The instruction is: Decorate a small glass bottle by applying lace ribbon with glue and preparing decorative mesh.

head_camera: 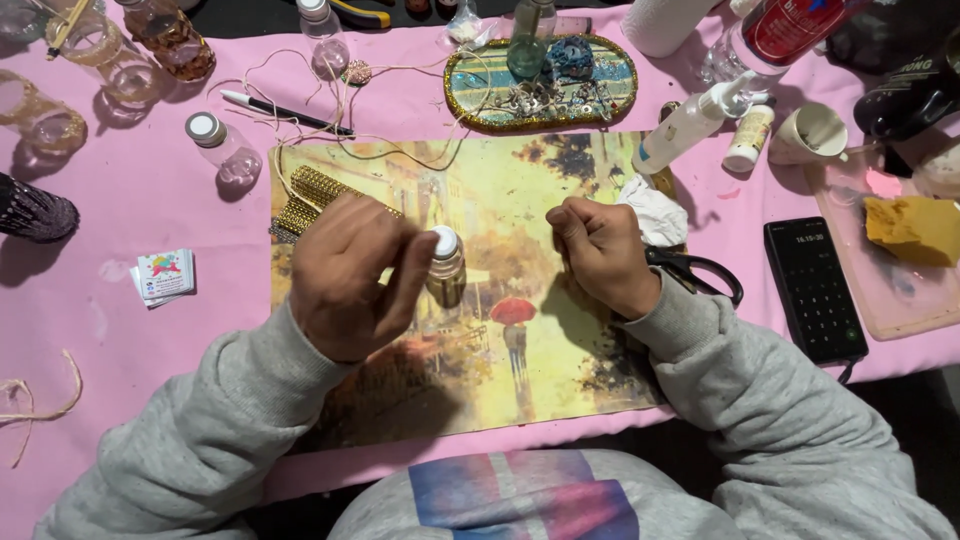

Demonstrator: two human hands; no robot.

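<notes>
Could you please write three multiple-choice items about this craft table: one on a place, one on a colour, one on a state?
1. Where do the scissors lie?
A. beside the right hand
B. on the oval tray
C. at the far left edge

2. What colour is the cloth on the table?
A. green
B. pink
C. white

3. How is the small bottle under the left hand?
A. lying flat, uncapped
B. upright, with a white cap on
C. upside down

Answers:
1 A: the black handles show just past the right hand, by its wrist.
2 B: the bare cloth around the picture mat is pink.
3 B: the bottle stands on the mat, and the fingers of the left hand rest against it near its white cap.
</notes>
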